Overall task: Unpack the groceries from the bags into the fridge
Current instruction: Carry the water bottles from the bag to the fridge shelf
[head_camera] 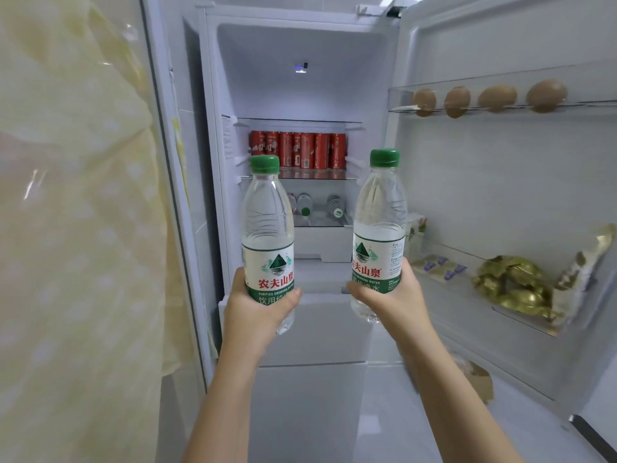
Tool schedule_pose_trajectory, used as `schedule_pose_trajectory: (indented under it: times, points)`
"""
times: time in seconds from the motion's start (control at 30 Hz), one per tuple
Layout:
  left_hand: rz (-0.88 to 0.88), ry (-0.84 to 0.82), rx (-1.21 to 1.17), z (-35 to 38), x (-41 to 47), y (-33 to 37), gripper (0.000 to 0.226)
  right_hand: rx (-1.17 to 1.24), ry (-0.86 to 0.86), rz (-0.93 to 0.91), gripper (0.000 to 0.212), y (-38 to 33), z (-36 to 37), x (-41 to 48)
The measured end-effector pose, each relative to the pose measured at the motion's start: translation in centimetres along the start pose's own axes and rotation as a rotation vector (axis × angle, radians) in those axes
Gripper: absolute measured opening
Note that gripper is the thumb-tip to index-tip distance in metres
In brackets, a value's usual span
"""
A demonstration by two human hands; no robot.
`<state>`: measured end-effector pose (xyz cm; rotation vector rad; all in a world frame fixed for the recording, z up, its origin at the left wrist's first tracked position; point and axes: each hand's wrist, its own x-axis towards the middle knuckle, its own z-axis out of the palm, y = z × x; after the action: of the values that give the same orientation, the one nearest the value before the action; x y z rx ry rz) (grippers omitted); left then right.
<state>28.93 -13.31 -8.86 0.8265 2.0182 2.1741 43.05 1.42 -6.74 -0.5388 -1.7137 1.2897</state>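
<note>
The white fridge (300,45) stands open in front of me. My left hand (257,305) grips a clear water bottle (267,215) with a green cap and green label, held upright before the shelves. My right hand (390,295) grips a second, matching water bottle (379,208), also upright, a little higher and to the right. Inside, a row of red cans (300,152) fills the middle shelf. Below it, water bottles (317,207) lie on their sides on the lower shelf.
The open door (500,182) on the right carries several eggs (494,96) in its top rack and gold-wrapped sweets (510,285) with packets in a lower rack. A yellow patterned curtain (66,228) hangs on the left. A brown bag (477,379) lies on the floor below the door.
</note>
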Motion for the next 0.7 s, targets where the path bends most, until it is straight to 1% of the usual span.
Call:
schedule_pose_trajectory:
  times: [0.1,0.27,0.5,0.7]
  points:
    - [0.0,-0.019,0.01,-0.3,3.6,-1.5,0.051,-0.005,0.034,0.011,0.052,1.0,2.3,2.5]
    - [-0.008,-0.035,0.02,-0.8,7.5,-3.9,0.05,-0.027,0.055,0.035,0.05,2.9,5.0,5.2]
    - [-0.011,-0.029,0.017,-0.5,11.5,-5.9,0.05,-0.046,0.049,0.07,0.05,4.9,7.3,8.5]
    - [-0.017,-0.017,0.042,1.1,14.8,-7.9,0.049,-0.002,0.027,0.094,0.049,7.7,8.6,12.3]
